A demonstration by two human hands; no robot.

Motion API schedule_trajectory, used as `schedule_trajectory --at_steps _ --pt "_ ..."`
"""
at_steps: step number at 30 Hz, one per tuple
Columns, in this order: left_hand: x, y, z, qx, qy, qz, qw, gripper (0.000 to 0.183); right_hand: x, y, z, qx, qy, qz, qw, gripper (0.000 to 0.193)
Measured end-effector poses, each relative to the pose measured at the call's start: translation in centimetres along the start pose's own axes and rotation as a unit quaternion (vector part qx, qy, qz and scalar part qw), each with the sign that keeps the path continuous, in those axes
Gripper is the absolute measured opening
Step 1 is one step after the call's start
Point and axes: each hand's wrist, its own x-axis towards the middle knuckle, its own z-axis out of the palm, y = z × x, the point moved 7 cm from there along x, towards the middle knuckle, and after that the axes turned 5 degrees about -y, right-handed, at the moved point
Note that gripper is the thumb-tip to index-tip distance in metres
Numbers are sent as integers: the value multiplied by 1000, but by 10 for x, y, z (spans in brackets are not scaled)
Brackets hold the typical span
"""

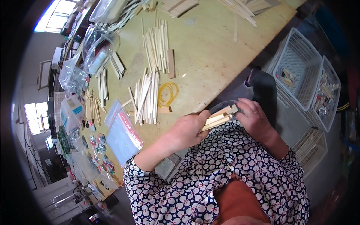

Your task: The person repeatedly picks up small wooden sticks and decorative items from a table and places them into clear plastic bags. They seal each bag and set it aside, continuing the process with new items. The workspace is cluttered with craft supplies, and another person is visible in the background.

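Note:
In front of my body, just off the table edge, my left hand is closed around a short bundle of pale wooden strips. My right hand is at the far end of that bundle, its fingers bent and pinching what looks like a clear plastic bag with a curved edge. The right fingertips are partly hidden. A stack of clear zip bags with red-striped tops lies on the table left of my left forearm. Loose wooden strips and yellow rubber bands lie beyond my left hand.
More strips and a brown wooden piece lie farther up the table. Plastic bags and a clear box crowd the left side. White plastic baskets with small items stand at right, below the table edge.

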Motion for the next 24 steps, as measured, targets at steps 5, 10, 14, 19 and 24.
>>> schedule_trajectory --at_steps 5,10,14,19,24 --pt "27 -9 33 195 28 -48 979 18 -2 -13 3 25 -16 -13 999 11" --pt "55 11 52 370 75 -74 923 16 -5 -18 13 65 -38 -26 997 12" --pt "70 21 62 363 114 -65 922 27 -8 -15 11 97 -12 1 995 12" --pt "40 23 34 201 216 34 955 50 -21 -5 5 36 -18 19 999 12" --pt "21 -24 51 56 236 -33 970 45 -23 -1 6 39 -47 19 998 9"
